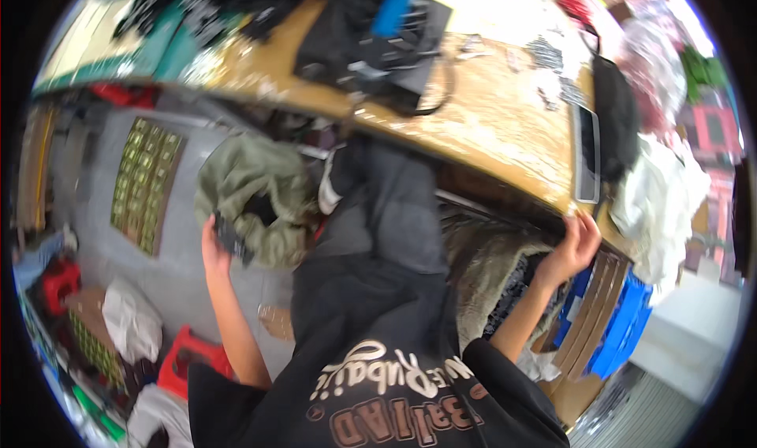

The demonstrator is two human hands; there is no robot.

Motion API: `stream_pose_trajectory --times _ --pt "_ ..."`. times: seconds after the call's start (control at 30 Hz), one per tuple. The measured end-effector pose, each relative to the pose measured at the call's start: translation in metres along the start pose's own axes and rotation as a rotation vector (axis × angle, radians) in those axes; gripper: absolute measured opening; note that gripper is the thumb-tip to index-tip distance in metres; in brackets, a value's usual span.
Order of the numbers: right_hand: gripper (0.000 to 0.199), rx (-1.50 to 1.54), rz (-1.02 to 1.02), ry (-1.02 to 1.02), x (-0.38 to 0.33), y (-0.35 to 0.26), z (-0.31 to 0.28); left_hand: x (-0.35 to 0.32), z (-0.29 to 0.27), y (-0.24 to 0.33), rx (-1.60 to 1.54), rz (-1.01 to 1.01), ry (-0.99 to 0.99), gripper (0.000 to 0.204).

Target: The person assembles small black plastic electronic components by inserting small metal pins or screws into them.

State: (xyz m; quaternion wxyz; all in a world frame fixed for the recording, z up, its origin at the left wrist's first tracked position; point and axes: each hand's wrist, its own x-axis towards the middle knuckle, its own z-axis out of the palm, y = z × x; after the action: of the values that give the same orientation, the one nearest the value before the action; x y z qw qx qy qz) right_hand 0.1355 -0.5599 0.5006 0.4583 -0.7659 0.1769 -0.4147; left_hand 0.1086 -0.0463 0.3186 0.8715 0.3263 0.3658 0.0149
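My left hand [211,249] is out at the left, closed on a small dark piece [230,239] that looks like cloth; blur hides its exact kind. Just behind that piece, a heap of olive-green fabric [236,172] rests low beside the table. At the table's right front corner is my right hand [577,247], fingers bent with the tips together at the edge. Whatever may be between those tips is too small and blurred to make out. Right beyond them, a phone [586,154] with a pale rim lies along the table edge, next to a black bag [613,113].
Dark garments and a blue item [396,10] lie on the wooden table [505,144]. Grey fur-like fabric [481,266] and blue-and-brown stacked boards [603,310] stand below it at right. A red stool [189,361] and white sack [130,314] are at lower left.
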Motion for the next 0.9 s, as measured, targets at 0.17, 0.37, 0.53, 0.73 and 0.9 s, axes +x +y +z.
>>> stream_pose_trajectory --times 0.17,0.37,0.53,0.73,0.9 --pt "0.02 -0.112 -0.033 -0.601 0.062 -0.022 0.068 -0.031 0.049 -0.07 -0.453 -0.464 -0.563 0.015" --pt "0.024 -0.516 -0.168 -0.778 0.145 -0.01 0.123 -0.094 0.121 -0.093 -0.072 -0.55 -0.551 0.023" --pt "0.015 -0.58 -0.181 -0.977 0.167 0.018 0.142 -0.123 0.148 -0.077 0.087 -0.393 -0.758 0.041" --pt "0.015 -0.583 -0.298 -0.774 0.154 0.015 0.123 -0.147 0.188 -0.069 0.317 -0.167 -0.675 0.045" --pt "0.021 -0.431 -0.326 -0.493 0.13 -0.001 0.116 -0.157 0.205 -0.066 0.349 -0.134 -0.678 0.043"
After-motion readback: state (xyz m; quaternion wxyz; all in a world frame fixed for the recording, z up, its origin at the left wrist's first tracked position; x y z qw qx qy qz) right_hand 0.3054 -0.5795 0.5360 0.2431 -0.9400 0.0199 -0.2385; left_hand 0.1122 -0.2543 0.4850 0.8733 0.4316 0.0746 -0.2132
